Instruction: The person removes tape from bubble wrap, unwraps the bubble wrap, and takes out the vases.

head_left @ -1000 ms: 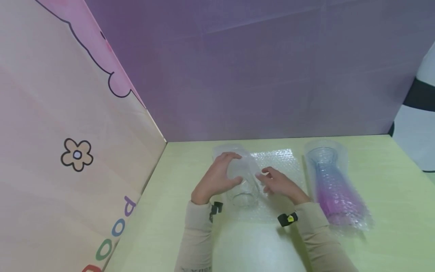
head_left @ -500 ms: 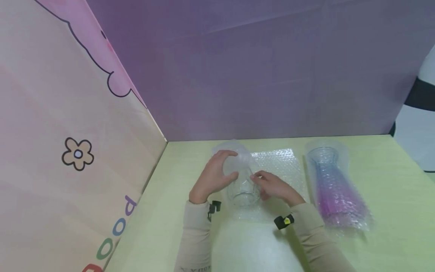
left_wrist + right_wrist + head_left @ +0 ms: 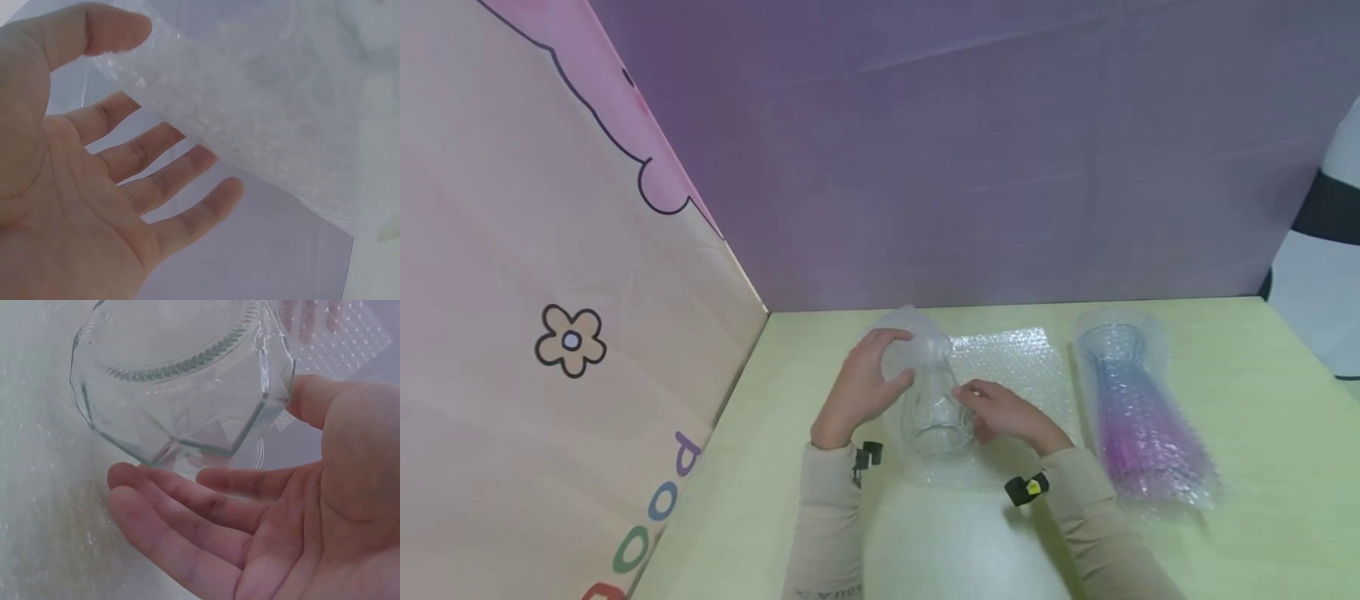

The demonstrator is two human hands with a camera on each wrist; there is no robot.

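A clear faceted glass vase lies on a bubble wrap sheet, its wide base toward me. My right hand holds the vase near its base; in the right wrist view the thumb of that hand touches the side of the glass, with the fingers bent beneath it. My left hand is spread at the neck end beside a raised layer of wrap. In the left wrist view the wrap's edge passes between the thumb and the loosely extended fingers of this hand.
To the right on the pale green table lies a blue and pink vase in bubble wrap. A purple backdrop stands behind the table, and a patterned panel stands along the left.
My left hand has moved left, and the raised wrap has shifted left with it, uncovering more of the neck. My right hand has moved left onto the side of the clear vase.
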